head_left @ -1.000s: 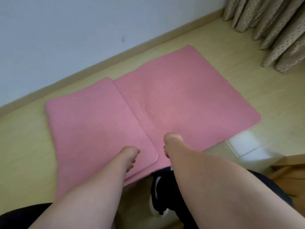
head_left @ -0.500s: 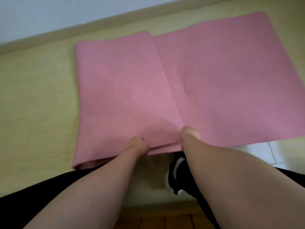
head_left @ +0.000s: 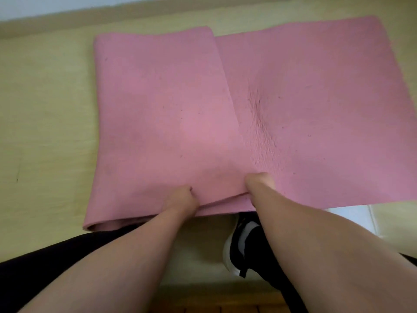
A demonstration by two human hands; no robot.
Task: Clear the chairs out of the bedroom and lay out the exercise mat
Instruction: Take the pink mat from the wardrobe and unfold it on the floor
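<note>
The left hand (head_left: 181,199) and the right hand (head_left: 259,182) sit close together but apart, each curled on the near edge of the pink mat (head_left: 316,109). They grip the folded-over top layer, the right one at its corner. The fingertips are mostly hidden. The mat lies on the pale wooden floor (head_left: 45,109). Its left half is doubled over and its right half lies flat in a single layer, with a wrinkled patch just beyond the right hand. Its far edge is near the baseboard (head_left: 67,21). Below the right forearm, a black shoe (head_left: 246,242) with a white sole rests on the floor just short of the mat.
</note>
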